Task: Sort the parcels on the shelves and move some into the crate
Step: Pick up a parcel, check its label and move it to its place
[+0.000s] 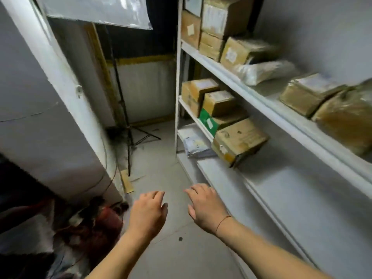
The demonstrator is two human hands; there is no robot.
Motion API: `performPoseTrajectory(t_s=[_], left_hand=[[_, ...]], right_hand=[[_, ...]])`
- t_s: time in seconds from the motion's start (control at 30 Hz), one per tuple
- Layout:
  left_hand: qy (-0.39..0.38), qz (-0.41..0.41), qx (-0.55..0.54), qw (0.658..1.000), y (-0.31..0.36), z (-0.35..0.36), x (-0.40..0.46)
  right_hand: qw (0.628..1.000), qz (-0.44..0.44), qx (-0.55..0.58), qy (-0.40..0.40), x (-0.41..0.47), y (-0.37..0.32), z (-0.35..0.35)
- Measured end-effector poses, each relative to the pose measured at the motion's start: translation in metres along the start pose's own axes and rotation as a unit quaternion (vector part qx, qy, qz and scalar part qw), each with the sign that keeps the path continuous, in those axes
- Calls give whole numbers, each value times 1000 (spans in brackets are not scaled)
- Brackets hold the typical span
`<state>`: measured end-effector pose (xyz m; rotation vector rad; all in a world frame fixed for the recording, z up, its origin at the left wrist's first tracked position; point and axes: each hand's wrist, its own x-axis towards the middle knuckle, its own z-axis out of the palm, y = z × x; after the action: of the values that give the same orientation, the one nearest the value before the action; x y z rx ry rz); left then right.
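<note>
Left hand (148,212) and right hand (205,206) at 6 o'clock, fingers relaxed, empty; tilted cardboard parcel (239,140) overhanging middle shelf (261,178) at 2 o'clock, probably stiff, light, best gripped by opposite side faces.

Left hand (148,213), right hand (205,206) outstretched, palms down, fingers relaxed, holding nothing.

Single head-worn view, aimed forward and down along the aisle floor (161,174). White shelving (261,101) is seen close, right of the aisle, running obliquely away. Tripod stand (128,125) is framed farther off, left of the shelving. Wide-angle distortion is noted.
</note>
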<state>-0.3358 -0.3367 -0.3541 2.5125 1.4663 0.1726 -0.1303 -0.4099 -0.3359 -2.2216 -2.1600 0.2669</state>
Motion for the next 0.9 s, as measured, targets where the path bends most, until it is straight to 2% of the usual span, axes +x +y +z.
performPoseTrajectory(t_s=[0.23, 0.53, 0.63, 0.73, 0.9], left_hand=[[-16, 137, -9, 990, 109, -7, 110], [-45, 254, -3, 966, 163, 3, 246], [-65, 282, -22, 957, 174, 5, 289], [-121, 284, -22, 951, 188, 11, 327], [-225, 287, 16, 931, 210, 33, 363]], right_hand=[[988, 139, 20, 65, -2, 107, -27], [958, 271, 53, 79, 44, 171, -31], [930, 349, 81, 79, 69, 182, -31], [885, 438, 149, 59, 95, 187, -31], [815, 495, 283, 102, 130, 182, -32]])
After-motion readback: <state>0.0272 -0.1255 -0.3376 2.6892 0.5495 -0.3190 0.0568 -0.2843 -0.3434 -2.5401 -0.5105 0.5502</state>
